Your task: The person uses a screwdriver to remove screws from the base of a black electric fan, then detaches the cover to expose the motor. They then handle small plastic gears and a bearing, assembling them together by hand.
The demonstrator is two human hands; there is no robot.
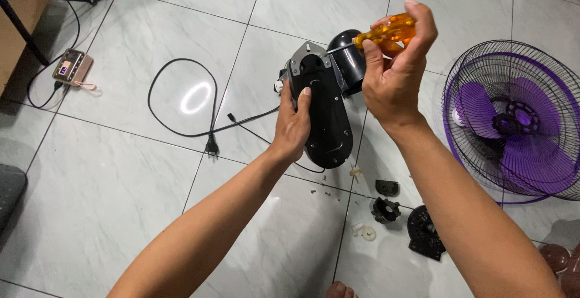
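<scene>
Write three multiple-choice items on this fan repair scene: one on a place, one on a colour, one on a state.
1. Where does the fan cage lie?
A. On the floor, right of the hands
B. On a bench
C. Under the left arm

2. What colour is the screwdriver handle?
A. Green
B. Amber
C. White

3. How is the power plug?
A. In a socket
B. Held in the left hand
C. Loose on the floor

Answers:
1 A, the cage with purple blades rests on the tiles at the right.
2 B, the right hand has its grip on a clear amber handle.
3 C, the plug lies free on a tile, while the left hand holds the black fan housing.
</scene>
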